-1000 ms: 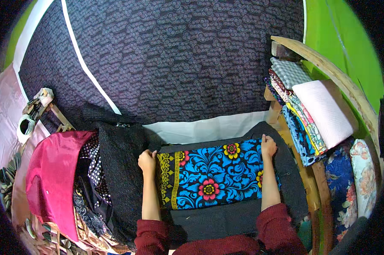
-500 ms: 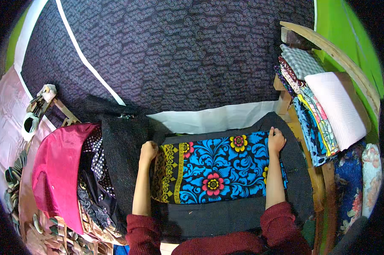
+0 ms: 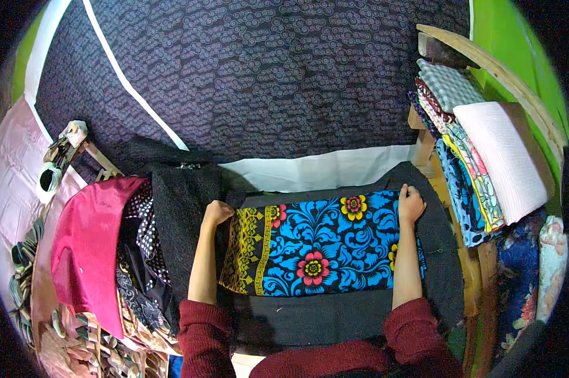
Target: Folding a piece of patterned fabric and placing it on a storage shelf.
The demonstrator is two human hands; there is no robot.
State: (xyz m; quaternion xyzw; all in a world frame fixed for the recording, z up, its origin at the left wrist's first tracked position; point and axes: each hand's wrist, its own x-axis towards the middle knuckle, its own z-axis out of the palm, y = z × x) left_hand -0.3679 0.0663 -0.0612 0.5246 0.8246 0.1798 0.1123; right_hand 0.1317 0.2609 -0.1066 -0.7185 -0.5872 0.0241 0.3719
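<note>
the folded rectangular cotton-looking cloth with blue leaves, red and yellow flowers and a yellow border (image 3: 322, 246) lay flat on the dark grey fabric-covered worktop (image 3: 322, 321) in front of me. my left hand (image 3: 219, 213) was curled closed on its far left corner, by the border, and my right hand (image 3: 411, 203) was clamped at its far edge near the right end. the black fuzzy cloth (image 3: 185, 233) lay just beside my left hand.

i judged the folded piece light, soft and limp, not fragile, with little stiffness beyond its layers, and perhaps a bit slippery if the weave was smooth. the far corners seemed the best hold: gripping all the layers there would keep them from sliding apart, while one layer alone might pull the fold crooked.
</note>
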